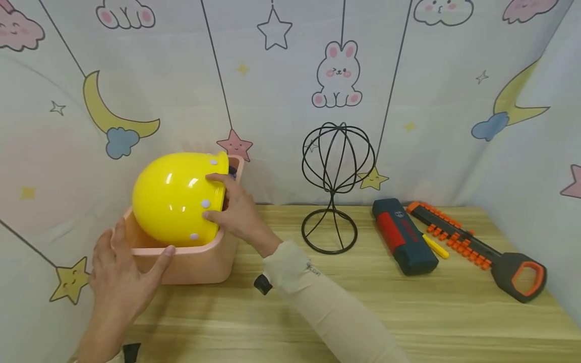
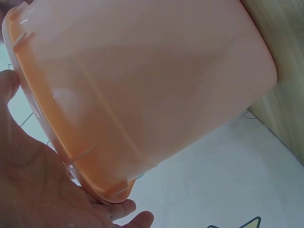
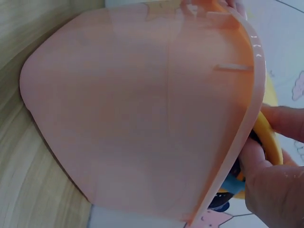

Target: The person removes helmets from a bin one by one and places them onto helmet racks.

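Left hand [image 1: 124, 272]: spread, with fingers and thumb apart; the fingers reach around the bin's front left corner and the thumb lies at its front rim.
Right hand [image 1: 240, 209]: pinching the edge of the helmet, with one fingertip on the outside and another tucked under the rim.
Yellow helmet [image 1: 177, 196]: on its side in the mouth of the bin, dome to the left, brim to the right, rising above the bin's rim.
Pink bin [image 1: 190, 264]: upright at the back left corner of the table [image 1: 204, 322].
Under the brim: dark and blue parts [image 3: 232, 184], too hidden to name.
Black wire stand [image 1: 332, 193]: upright near the middle of the table's back edge, well apart from both hands.
Blue-and-red case [image 1: 404, 237]: lying right of the stand, near the back edge.
Yellow handle [image 1: 437, 246]: just beside the case.
Black-and-orange tool [image 1: 476, 245]: slanting along the table's right edge.
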